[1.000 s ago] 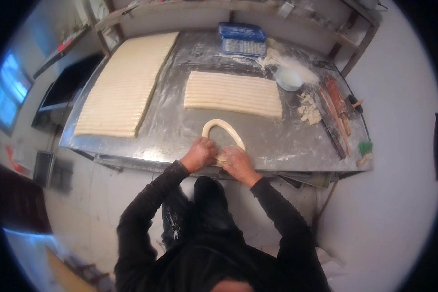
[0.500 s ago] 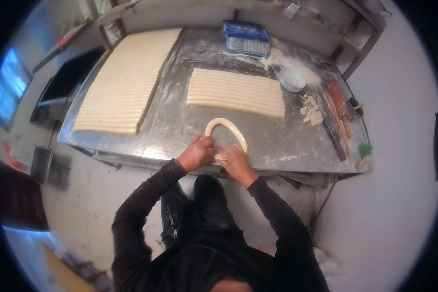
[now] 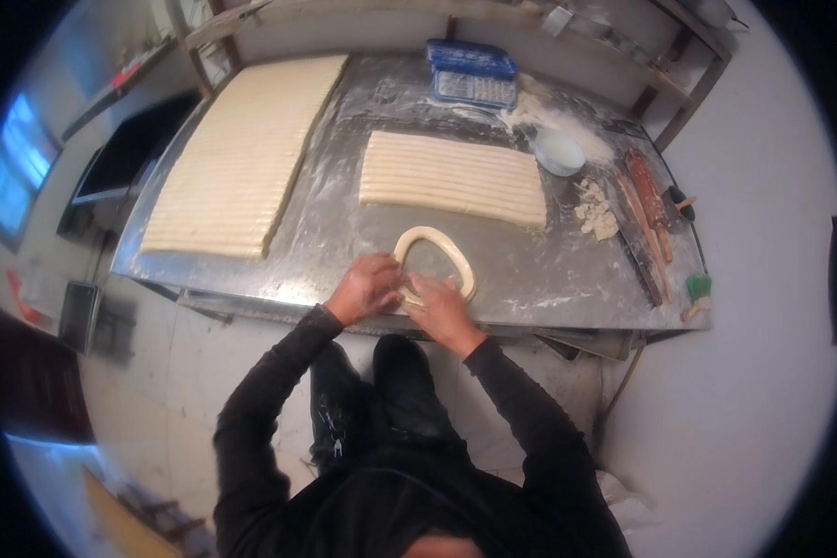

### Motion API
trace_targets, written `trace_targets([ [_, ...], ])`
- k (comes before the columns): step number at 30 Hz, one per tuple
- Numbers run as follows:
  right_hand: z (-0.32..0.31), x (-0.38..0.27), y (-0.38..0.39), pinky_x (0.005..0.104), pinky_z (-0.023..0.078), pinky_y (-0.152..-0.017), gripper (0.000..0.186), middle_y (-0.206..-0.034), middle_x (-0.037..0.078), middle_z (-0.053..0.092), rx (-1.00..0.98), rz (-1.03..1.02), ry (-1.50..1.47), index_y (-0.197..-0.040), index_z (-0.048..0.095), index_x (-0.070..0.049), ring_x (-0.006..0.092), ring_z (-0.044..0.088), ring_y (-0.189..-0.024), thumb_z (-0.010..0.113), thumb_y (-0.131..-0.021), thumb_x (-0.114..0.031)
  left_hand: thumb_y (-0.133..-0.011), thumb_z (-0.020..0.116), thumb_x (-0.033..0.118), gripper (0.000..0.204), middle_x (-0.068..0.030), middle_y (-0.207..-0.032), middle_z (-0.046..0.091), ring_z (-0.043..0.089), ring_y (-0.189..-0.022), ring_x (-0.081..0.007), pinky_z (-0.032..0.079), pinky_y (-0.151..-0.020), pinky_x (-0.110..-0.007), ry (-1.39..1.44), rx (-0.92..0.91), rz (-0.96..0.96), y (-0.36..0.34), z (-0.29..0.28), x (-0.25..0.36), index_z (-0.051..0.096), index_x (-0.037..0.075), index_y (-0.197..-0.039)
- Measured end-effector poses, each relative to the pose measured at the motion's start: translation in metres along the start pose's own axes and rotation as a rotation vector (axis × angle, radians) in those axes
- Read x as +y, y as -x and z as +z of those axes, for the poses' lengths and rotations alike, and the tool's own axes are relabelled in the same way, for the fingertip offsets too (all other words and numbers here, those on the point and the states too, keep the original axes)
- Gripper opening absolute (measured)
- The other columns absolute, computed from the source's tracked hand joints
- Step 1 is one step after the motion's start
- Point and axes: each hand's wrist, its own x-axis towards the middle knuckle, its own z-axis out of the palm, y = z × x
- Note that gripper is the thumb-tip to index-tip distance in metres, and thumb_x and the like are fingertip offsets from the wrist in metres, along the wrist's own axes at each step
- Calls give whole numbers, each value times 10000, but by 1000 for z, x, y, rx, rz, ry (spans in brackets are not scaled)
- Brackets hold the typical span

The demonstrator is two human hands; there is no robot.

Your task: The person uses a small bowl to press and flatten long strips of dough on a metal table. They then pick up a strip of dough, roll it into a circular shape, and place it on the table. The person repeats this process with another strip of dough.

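Note:
A ring of pale dough [image 3: 458,257] lies near the front edge of the steel table [image 3: 335,237]. My left hand [image 3: 367,286] is at the ring's left side, its fingers curled in against the dough. Over the ring's near side is my right hand [image 3: 444,314], thumb and fingers closed about the strip, so the dough there is mostly hidden. Just beyond lies a slab of several dough strips side by side [image 3: 451,179]. A larger slab of similar strips [image 3: 242,158] covers the table's left part.
At the back stands a blue scale [image 3: 474,74] beside scattered flour. To the right are a pale bowl [image 3: 559,152], dough scraps [image 3: 595,212], a rolling pin [image 3: 645,191], a long thin stick [image 3: 640,265] and a green-handled brush [image 3: 697,290]. A wooden shelf [image 3: 614,46] runs along the back.
My left hand has shifted slightly left and up along the ring. My right hand has moved a little left. The ring has become rounder at its left and near sides.

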Motion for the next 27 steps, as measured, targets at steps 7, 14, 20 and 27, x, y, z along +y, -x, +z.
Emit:
trace_targets([
  [7,28,-15,-21,492,425,-997,406,-1224,207,633,67,87,-63,-1170,631,2,350,589,-1173,696,-859,-250,-859,696,224,250,-184,-1065,672,620,-995,-410,513,-851,-472,44,200,-323,-4,19,-39,702,29,-1016],
  [14,-1,-5,-38,515,529,-822,405,-1074,235,682,73,130,-114,-1164,658,8,414,657,-966,686,-865,-264,-771,765,286,260,-151,-911,638,616,-913,-378,510,-778,-471,-220,138,-413,-35,38,-48,714,70,-906],
  [20,-15,82,-46,452,523,-938,501,-1201,236,666,189,118,190,-1329,591,-18,386,634,-1110,680,-847,-124,-710,798,251,251,-143,-969,634,604,-980,-348,526,-811,-464,-252,168,-372,-34,68,-69,718,85,-881],
  [27,-15,108,-51,459,518,-934,563,-1196,222,669,138,158,17,-1356,575,-39,402,630,-1097,690,-805,-48,-728,772,282,239,-140,-971,640,622,-989,-347,528,-814,-464,-256,88,-382,-56,72,-66,747,119,-902],
])
